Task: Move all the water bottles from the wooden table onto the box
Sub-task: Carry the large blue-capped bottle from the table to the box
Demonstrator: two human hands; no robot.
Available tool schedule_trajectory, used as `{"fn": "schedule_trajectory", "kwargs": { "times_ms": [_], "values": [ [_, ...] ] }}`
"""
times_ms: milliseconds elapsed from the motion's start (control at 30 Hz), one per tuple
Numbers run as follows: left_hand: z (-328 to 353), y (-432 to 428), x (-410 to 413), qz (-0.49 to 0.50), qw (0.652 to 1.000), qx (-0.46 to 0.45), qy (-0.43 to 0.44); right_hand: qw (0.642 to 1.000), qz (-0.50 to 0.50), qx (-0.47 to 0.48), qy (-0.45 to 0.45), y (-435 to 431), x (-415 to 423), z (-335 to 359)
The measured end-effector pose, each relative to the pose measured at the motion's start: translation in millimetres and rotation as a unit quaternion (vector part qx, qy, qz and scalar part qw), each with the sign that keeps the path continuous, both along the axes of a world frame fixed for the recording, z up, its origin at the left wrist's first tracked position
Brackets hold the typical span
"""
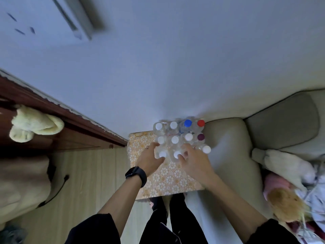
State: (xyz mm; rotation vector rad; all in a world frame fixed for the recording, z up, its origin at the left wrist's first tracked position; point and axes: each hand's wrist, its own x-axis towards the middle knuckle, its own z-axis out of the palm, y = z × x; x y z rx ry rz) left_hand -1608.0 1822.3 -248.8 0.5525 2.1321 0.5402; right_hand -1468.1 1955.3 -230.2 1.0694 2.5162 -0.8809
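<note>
Eleven bottles stand on one box; left hand grips a front bottle, right hand seemingly grips its neighbour.

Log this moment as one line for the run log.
left hand: grips front-left bottle | right hand: grips neighbouring bottle | both: upright on floral box | other bottles: clustered behind

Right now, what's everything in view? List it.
bottles: eleven caps showing (eight white, one blue, one red, one purple), clear, upright on the box
box: one, gold floral pattern, centre
sofa: one, beige, right
towel: one, pale yellow, left, on dark wood
air conditioner: one, white, upper left wall
watch: one, black, left wrist
left hand: fingers round a front bottle
right hand: fingers round the neighbouring front bottle
</note>
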Motion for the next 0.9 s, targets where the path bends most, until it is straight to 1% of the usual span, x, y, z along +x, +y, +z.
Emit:
{"fn": "schedule_trajectory", "kwargs": {
  "times_ms": [67, 133, 300, 400, 500, 600, 733, 833, 900],
  "values": [
    [32, 2, -7, -0.013, 1.0, 0.017, 0.022, 0.999, -0.022, -0.023, 0.017, 3, 0, 35],
    [65, 5, -11, -0.025, 0.998, 0.039, 0.048, 0.998, -0.033, -0.023, 0.042, 5, 0, 71],
    [134, 12, -17, -0.061, 0.988, 0.098, 0.107, 0.99, -0.03, 0.039, 0.135, 9, 6, 145],
    [166, 13, -22, -0.08, 0.98, 0.121, 0.136, 0.984, -0.03, 0.075, 0.16, 11, 10, 177],
    [191, 7, -29, -0.074, 0.972, 0.14, 0.174, 0.979, -0.018, 0.092, 0.18, 12, 8, 201],
    [210, -16, -35, -0.031, 0.967, 0.151, 0.201, 0.976, 0.023, 0.09, 0.194, 7, -4, 217],
    [227, -70, -40, 0.064, 0.965, 0.125, 0.222, 0.967, 0.106, 0.077, 0.219, -15, -40, 227],
    [236, -132, -31, 0.174, 0.951, 0.097, 0.238, 0.947, 0.21, 0.064, 0.232, -50, -74, 232],
    [239, -179, -16, 0.246, 0.933, 0.072, 0.254, 0.924, 0.287, 0.049, 0.248, -84, -93, 235]
  ]
}}
